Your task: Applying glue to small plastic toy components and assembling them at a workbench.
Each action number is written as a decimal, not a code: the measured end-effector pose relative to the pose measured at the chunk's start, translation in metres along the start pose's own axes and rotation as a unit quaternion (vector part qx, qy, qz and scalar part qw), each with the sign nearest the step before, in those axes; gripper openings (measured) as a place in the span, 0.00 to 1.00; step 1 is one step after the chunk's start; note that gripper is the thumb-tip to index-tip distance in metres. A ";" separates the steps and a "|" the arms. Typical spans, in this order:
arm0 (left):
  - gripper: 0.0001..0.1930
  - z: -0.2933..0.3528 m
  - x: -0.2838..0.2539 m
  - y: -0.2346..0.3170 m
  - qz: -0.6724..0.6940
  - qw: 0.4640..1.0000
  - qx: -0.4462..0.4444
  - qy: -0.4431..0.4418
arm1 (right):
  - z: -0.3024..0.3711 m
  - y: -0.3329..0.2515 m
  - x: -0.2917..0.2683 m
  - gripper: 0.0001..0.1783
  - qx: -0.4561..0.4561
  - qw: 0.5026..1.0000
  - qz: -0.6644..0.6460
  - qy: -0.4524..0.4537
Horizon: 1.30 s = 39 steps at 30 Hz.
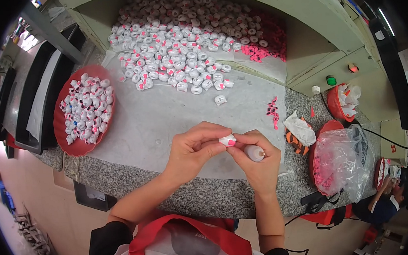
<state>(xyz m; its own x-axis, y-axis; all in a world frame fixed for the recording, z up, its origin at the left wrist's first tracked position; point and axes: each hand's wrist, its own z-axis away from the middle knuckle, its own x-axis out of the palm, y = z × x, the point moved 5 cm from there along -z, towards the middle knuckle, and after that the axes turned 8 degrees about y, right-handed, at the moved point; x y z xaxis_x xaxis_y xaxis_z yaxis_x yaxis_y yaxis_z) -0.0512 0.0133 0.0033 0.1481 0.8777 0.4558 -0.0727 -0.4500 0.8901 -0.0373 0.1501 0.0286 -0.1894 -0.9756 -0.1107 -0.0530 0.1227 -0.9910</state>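
Observation:
My left hand (189, 150) pinches a small white rounded piece with a pink bow (227, 141) between thumb and fingertips. On the piece's other side, the fingertips of my right hand (263, 163) also touch it. Tucked in the right palm is a small white squeeze bottle (254, 153), its thin tip toward me. Both hands are above the front of a white paper sheet (142, 137). One loose white piece (220, 100) lies beyond them, and a short row of pink bows (273, 113) sits to the right.
A large heap of white pieces (174, 48) and loose pink bows (258, 52) fill the box-like cabinet (300, 67). At left stands a red dish (77, 148) of white pieces; at right, a red basket (339, 109), a clear plastic bag (352, 152) and a striped cloth (296, 142).

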 end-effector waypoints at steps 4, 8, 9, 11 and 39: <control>0.13 -0.001 -0.001 -0.003 -0.013 1.000 -0.001 -0.007 | -0.001 0.004 0.000 0.11 0.002 1.000 -0.019 -0.008; 0.13 -0.002 -0.002 -0.008 -0.006 1.000 -0.016 -0.009 | -0.003 0.014 -0.001 0.12 0.050 0.998 -0.035 -0.015; 0.13 -0.005 -0.006 -0.012 -0.022 0.999 -0.047 0.002 | -0.006 0.019 -0.001 0.12 0.047 0.998 -0.036 -0.015; 0.13 -0.008 -0.008 -0.017 -0.039 0.996 -0.075 0.011 | -0.009 0.033 0.001 0.13 0.125 0.991 -0.028 -0.033; 0.07 0.002 -0.002 -0.001 0.005 0.999 -0.034 0.029 | -0.003 0.028 0.009 0.09 0.051 0.977 -0.203 -0.031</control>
<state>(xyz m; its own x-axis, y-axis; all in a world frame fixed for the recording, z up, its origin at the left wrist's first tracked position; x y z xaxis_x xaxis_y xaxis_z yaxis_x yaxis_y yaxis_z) -0.0496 0.0115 0.0020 0.0898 0.8824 0.4618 -0.1414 -0.4477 0.8829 -0.0438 0.1458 -0.0001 -0.1137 -0.9495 0.2926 -0.0134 -0.2930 -0.9560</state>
